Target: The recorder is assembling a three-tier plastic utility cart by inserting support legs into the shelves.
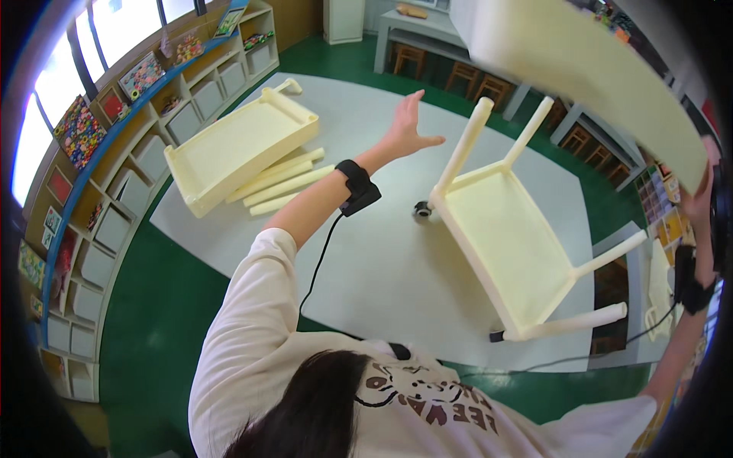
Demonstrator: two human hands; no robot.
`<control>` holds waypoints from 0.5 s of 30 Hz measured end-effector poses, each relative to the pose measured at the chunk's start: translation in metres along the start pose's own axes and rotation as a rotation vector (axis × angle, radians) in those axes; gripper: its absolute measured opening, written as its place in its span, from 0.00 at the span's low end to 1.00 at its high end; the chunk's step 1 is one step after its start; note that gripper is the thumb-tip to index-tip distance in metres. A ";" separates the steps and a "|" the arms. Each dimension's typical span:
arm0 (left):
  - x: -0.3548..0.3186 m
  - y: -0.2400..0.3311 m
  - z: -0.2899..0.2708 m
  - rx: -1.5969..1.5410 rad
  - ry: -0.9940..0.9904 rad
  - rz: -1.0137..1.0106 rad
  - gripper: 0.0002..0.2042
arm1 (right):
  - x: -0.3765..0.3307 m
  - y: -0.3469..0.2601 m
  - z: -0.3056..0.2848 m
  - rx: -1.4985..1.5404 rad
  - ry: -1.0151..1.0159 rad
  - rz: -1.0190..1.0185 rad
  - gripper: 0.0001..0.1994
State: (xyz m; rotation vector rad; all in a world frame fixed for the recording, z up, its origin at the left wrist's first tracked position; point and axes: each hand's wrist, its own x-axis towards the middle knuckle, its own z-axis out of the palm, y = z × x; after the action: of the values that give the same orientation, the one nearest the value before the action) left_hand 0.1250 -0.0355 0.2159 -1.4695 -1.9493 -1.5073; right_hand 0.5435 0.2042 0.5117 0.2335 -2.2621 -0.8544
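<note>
My left hand (405,133) is stretched out over the table with its fingers apart, holding nothing. At the far right, my right hand (699,195) grips the edge of a large cream plastic tray shelf (580,84), raised high and partly blurred. Below it on the table stands a cream cart base (508,237), a shelf with a tube post at each corner and dark casters (421,211) beneath. On the left lies another cream tray shelf (244,149), a curved piece at its far end. Loose cream tubes (286,185) lie beside it, partly behind my left forearm.
A light grey table (366,282) bears the parts. Dark cables run from the bands on both my wrists. Curved white shelving (114,229) with bins and pictures lines the left. Behind are grey tables (420,27) with wooden stools (462,76) on a green floor.
</note>
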 end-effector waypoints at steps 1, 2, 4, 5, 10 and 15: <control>0.015 0.001 0.024 -0.037 -0.056 -0.005 0.46 | -0.018 -0.013 -0.031 -0.040 -0.117 0.101 0.28; 0.022 -0.005 0.026 -0.015 -0.046 0.003 0.46 | -0.032 -0.016 -0.029 -0.011 -0.175 0.189 0.29; 0.041 -0.014 0.041 -0.175 -0.174 -0.127 0.51 | -0.008 -0.063 -0.048 0.010 -0.067 0.145 0.20; 0.045 -0.009 0.051 -0.299 -0.126 -0.148 0.47 | -0.010 -0.078 -0.054 -0.060 -0.059 0.202 0.20; 0.076 -0.003 0.068 -0.737 -0.332 -0.201 0.28 | -0.055 -0.099 -0.093 -0.250 -0.068 0.323 0.22; 0.086 0.021 0.079 -0.649 -0.503 -0.157 0.11 | -0.111 -0.103 -0.120 -0.320 -0.046 0.505 0.26</control>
State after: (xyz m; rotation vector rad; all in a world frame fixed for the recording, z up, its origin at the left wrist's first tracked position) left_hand 0.1308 0.0764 0.2551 -2.1749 -1.9534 -2.1449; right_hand 0.6978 0.1071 0.4499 -0.4869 -2.0452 -0.9265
